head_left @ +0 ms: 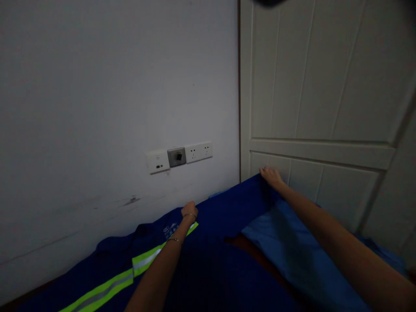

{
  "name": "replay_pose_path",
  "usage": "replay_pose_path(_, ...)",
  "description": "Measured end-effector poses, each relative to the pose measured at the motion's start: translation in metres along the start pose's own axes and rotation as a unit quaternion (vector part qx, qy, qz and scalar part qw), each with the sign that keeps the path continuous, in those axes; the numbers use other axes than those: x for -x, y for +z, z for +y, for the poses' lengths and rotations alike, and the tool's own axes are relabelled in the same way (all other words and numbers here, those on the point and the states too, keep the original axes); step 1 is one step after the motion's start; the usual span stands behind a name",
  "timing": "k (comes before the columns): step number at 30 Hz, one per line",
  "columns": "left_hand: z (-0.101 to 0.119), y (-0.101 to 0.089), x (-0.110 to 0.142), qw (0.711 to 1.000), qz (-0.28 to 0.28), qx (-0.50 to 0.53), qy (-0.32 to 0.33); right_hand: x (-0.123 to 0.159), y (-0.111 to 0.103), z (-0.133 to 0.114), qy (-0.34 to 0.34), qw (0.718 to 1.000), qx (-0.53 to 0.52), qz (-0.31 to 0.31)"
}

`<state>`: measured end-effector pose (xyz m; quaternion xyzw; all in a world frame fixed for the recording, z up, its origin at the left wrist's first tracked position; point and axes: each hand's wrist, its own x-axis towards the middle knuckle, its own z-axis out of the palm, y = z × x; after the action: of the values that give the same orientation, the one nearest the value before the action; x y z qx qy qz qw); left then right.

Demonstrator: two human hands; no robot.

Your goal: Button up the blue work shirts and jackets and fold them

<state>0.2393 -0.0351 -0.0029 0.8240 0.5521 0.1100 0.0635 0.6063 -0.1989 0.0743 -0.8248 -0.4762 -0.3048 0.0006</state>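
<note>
A dark blue work jacket (pixel 208 255) with yellow-green and silver reflective strips lies spread out along the wall. My left hand (pixel 189 210) is closed on the jacket's far edge, near the end of a strip and a pale printed logo; the fingertips are hidden. Farther right, my right hand (pixel 272 177) pinches the end of a stretched-out sleeve of the jacket, close to the panelled door. Between the two hands the sleeve's upper edge runs fairly straight. Beneath and to the right of the sleeve lies a lighter blue cloth (pixel 292 242), partly under my right forearm.
The white wall (pixel 113 108) rises just behind the jacket, with a row of white sockets (pixel 199 152) and a grey switch plate (pixel 176 157) on it. A pale panelled door (pixel 325 86) stands at the right. Reddish-brown surface (pixel 247 247) shows between the cloths.
</note>
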Motion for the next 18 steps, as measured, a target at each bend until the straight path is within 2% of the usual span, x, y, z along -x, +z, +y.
replay_pose_path(3, 0.002, 0.002, 0.0, 1.0, 0.01, -0.011, 0.0, 0.003, 0.009, -0.01, 0.032, 0.999, -0.023, 0.019)
replay_pose_path(6, 0.011, -0.001, 0.009, 0.999, 0.036, -0.022, 0.014, 0.01, 0.012, -0.023, 0.008, 0.999, -0.041, 0.027)
replay_pose_path(8, 0.02, -0.003, 0.021, 0.995, 0.066, -0.036, 0.07, 0.022, 0.013, -0.04, -0.036, 0.998, -0.053, 0.021)
replay_pose_path(11, 0.036, 0.002, 0.045, 0.974, 0.088, -0.046, 0.204, 0.049, 0.017, -0.079, -0.112, 0.986, -0.121, 0.01)
replay_pose_path(13, 0.044, 0.01, 0.061, 0.96, 0.065, -0.035, 0.27, 0.07, 0.022, -0.105, -0.168, 0.965, -0.201, -0.012)
replay_pose_path(15, 0.048, 0.021, 0.074, 0.954, 0.008, -0.019, 0.299, 0.086, 0.03, -0.124, -0.207, 0.941, -0.264, -0.047)
replay_pose_path(18, 0.046, 0.033, 0.084, 0.951, -0.074, -0.008, 0.299, 0.094, 0.043, -0.13, -0.193, 0.929, -0.293, -0.113)
